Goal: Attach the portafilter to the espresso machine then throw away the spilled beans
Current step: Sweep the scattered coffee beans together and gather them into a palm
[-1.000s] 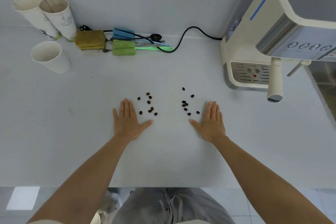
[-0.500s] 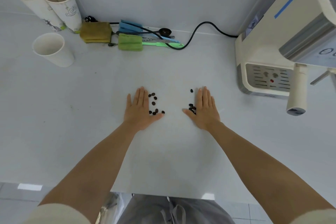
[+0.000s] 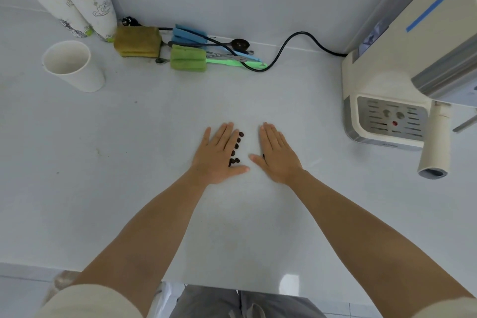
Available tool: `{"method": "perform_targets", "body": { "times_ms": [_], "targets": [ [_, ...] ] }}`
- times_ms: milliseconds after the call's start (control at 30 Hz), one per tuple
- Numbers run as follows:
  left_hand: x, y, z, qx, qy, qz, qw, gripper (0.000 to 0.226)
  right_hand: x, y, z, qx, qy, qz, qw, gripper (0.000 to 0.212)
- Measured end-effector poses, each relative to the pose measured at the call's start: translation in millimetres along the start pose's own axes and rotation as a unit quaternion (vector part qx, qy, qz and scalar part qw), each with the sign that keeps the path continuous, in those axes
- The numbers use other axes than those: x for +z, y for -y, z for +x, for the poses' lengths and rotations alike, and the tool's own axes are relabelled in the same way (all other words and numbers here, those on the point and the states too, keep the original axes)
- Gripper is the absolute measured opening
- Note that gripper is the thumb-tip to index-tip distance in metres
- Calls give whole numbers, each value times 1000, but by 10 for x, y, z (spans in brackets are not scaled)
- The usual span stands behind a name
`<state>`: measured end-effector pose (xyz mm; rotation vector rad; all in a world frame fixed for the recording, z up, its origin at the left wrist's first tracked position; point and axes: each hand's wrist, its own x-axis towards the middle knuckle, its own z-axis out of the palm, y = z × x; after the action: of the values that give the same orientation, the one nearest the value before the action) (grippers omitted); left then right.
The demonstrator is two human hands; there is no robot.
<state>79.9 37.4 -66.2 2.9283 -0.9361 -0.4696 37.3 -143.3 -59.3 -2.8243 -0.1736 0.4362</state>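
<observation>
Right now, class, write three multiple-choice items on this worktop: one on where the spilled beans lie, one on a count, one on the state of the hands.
1. The dark coffee beans lie
A. between the two hands
B. in a cup
C. on the machine

2. White paper cups in view:
A. one
B. three
C. five

3. The left hand and right hand are
A. fists
B. flat, open
C. lifted

Key: A, beans line the left hand's inner edge; B, two lean at the wall, one stands apart; B, fingers lie straight on the white worktop.
</observation>
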Motion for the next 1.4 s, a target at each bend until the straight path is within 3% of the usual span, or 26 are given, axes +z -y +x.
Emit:
{"method": "perform_targets", "body": {
  "times_ms": [267,900,1000,1100,1167,1200,1233,1333,1400],
  "targets": [
    [54,-47,-57,27,-24,2,999,95,74,261,139,-50,20,14,998,70],
    [164,-20,-663,-26,-5,-39,999,98,297,591,-189,-122,31,-9,992,67],
    [141,8,-723,-47,14,-71,996,96,263,591,-236,-116,7,59,991,67],
    [98,18,-799,-96,-16,-180,979,85,202,513,-297,-82,-52,115,989,72],
    [43,-30,-861,-146,-76,-322,932,71,185,458,-344,-68,-75,94,990,75],
    [-2,-66,-883,-180,-101,-414,887,64,188,444,-367,-66,-76,74,992,78],
    [-52,-102,-898,-217,-119,-511,823,57,197,439,-387,-66,-70,54,994,82],
    [-201,-144,-925,-318,-123,-738,582,40,253,445,-386,-70,-45,5,997,85],
    [-227,-113,-950,-342,-84,-813,463,45,284,462,-333,-86,-47,-13,995,75]
  ]
}}
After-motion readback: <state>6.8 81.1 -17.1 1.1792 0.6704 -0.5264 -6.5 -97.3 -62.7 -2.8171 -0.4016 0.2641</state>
